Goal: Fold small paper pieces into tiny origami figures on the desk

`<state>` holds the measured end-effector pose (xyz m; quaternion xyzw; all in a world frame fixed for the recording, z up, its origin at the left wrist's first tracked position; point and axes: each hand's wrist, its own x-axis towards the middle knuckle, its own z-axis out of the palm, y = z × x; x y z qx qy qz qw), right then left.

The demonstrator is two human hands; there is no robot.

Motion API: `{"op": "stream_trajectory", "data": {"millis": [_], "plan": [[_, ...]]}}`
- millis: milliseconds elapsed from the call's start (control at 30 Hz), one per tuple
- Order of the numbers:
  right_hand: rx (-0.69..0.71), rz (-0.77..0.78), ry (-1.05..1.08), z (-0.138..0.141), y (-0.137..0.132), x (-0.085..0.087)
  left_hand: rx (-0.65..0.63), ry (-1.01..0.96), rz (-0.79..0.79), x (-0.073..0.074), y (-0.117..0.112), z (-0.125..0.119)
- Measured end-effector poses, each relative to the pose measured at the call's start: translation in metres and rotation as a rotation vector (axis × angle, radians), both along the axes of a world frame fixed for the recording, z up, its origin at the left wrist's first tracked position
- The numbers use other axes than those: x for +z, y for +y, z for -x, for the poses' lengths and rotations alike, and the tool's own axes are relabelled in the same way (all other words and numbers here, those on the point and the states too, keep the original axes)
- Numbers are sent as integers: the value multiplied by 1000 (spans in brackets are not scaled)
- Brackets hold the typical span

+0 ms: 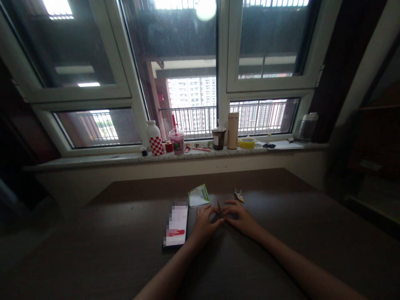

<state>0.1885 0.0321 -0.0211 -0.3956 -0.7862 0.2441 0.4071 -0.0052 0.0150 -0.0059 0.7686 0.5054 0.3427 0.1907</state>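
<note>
Over the dark table, my left hand (pixel 204 223) and my right hand (pixel 240 217) meet with their fingertips close together. Between them stands a small thin brownish piece (pixel 219 207), pinched from both sides; its kind is too dark and small to make out. My fingers hide its lower part. Left of my left hand lies a dark-edged phone or tablet (pixel 179 223) with a lit, partly blurred-out screen. Just beyond that hand is a white and green printed sheet (pixel 198 196). A small crumpled, colourful wrapper-like scrap (pixel 239 195) lies beyond my right hand.
The brown table (pixel 125 241) ends before a stone windowsill (pixel 125 160). Along the sill stand a checkered white bottle (pixel 155 139), a pink cup (pixel 177 141), a dark drink cup (pixel 218 138), a tan flask (pixel 233 131), yellow tape (pixel 246 143) and black scissors (pixel 269 146).
</note>
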Motion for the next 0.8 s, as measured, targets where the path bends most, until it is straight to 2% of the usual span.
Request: {"op": "stream_trajectory", "data": {"millis": [333, 800], "plan": [[-105, 13, 60, -3, 1, 6, -13, 1, 64, 4, -2, -1], [-113, -13, 24, -1, 4, 1, -20, 7, 51, 4, -3, -1]]}}
